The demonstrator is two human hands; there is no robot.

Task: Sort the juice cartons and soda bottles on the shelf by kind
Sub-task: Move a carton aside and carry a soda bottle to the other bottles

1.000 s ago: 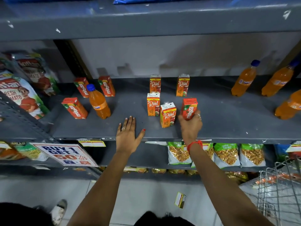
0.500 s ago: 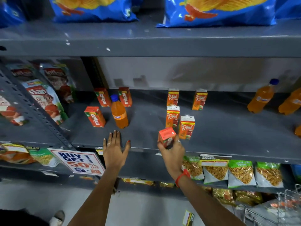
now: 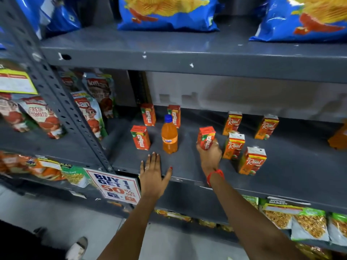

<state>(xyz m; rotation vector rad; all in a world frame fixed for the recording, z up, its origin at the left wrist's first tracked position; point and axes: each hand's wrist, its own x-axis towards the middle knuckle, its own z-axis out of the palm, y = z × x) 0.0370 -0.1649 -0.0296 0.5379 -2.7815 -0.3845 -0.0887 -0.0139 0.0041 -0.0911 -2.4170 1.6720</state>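
Observation:
My right hand grips a red Maaza juice carton, upright, in the middle of the grey shelf. My left hand lies flat and open on the shelf's front edge. Just beyond it stands an orange Fanta soda bottle with a blue cap. Three more Maaza cartons stand at the left: one in front, two behind. Several Real juice cartons stand to the right of the held carton. Another orange bottle shows at the right edge.
A slotted grey upright bounds the shelf on the left, with tomato sauce pouches beyond it. Blue chip bags fill the shelf above. A "Buy 1 Get 1" sign hangs below the front edge. Snack packets lie lower right.
My right hand has carried the Maaza carton leftward, from beside the Real cartons toward the Fanta bottle, and it now stands upright. The left hand stays flat on the shelf. The camera turned left and up.

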